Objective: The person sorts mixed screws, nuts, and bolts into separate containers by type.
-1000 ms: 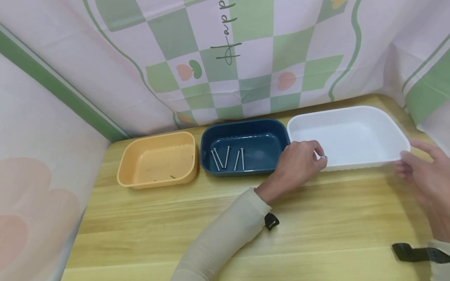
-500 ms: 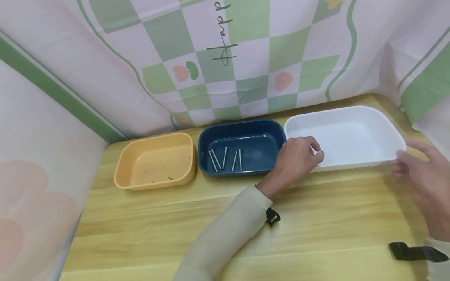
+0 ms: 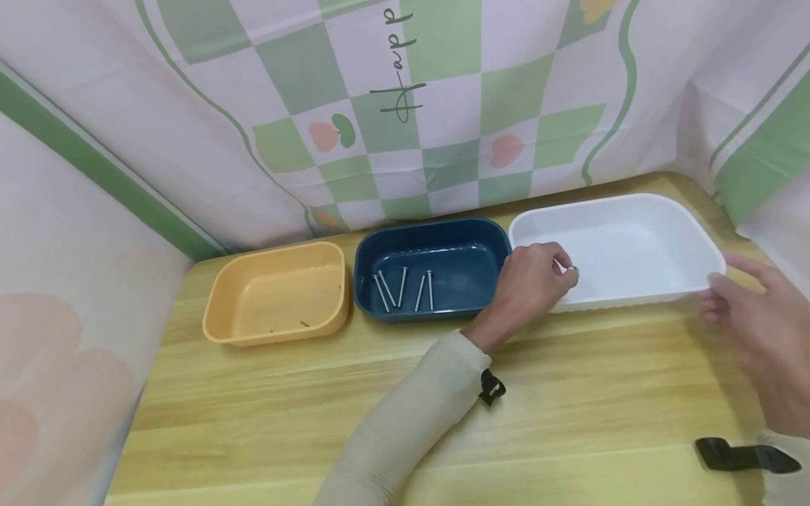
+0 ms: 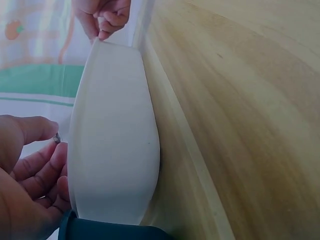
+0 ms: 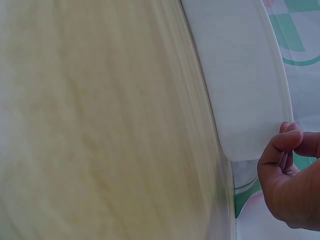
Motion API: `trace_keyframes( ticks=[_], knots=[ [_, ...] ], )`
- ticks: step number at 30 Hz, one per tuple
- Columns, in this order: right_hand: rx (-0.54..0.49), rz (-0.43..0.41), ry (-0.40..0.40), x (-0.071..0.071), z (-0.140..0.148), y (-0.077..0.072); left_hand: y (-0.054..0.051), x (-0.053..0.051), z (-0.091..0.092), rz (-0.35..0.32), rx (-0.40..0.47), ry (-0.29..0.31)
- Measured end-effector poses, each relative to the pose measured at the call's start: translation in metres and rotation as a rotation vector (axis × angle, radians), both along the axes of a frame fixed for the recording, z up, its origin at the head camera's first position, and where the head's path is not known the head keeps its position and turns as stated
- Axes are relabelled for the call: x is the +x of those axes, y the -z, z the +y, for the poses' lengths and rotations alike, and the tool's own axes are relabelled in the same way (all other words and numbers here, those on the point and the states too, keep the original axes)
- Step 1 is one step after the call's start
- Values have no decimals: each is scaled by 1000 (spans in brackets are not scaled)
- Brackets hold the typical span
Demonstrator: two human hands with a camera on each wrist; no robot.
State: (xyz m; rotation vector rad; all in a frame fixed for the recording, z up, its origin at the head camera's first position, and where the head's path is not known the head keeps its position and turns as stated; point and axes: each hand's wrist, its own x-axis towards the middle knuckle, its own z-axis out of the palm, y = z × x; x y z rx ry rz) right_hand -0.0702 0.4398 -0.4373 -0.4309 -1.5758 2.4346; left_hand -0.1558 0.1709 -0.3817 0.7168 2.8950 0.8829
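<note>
Over the near left side of the white tray (image 3: 633, 292), my left hand (image 3: 534, 277) pinches a small silver metal piece (image 4: 57, 137) between thumb and index finger. Its exact kind cannot be made out, as the fingertips cover much of it. At the tray's right end, my right hand (image 3: 753, 309) pinches the rim with thumb and fingers, which the right wrist view also shows (image 5: 285, 170). To the left, the dark blue tray (image 3: 436, 316) holds several long silver screws (image 3: 403, 287), lying in its left half.
Left of the blue tray stands a yellow tray (image 3: 278, 339) with a few small dark slender bits (image 3: 304, 324) in it. All three trays line the back of the wooden table (image 3: 266, 422), against a patterned cloth (image 3: 443, 105). The blue and white trays touch.
The view has shifted slightly, so everything slides a little left in the picture. Both hands keep their grips, and the trays and screws stay in place.
</note>
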Motion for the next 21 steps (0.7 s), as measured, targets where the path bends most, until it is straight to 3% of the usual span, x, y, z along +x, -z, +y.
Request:
trace_keyframes(
  ticks=[7,14,21],
  knots=[
    [16,-26,26,1,-4,-2,1,-2,0,-25,45,3],
    [-13,-37,39,2,-7,-4,-2,-3,-8,-65,94,43],
    [8,-51,43,0,-5,-4,-7,-2,-18,-60,127,62]
  ],
)
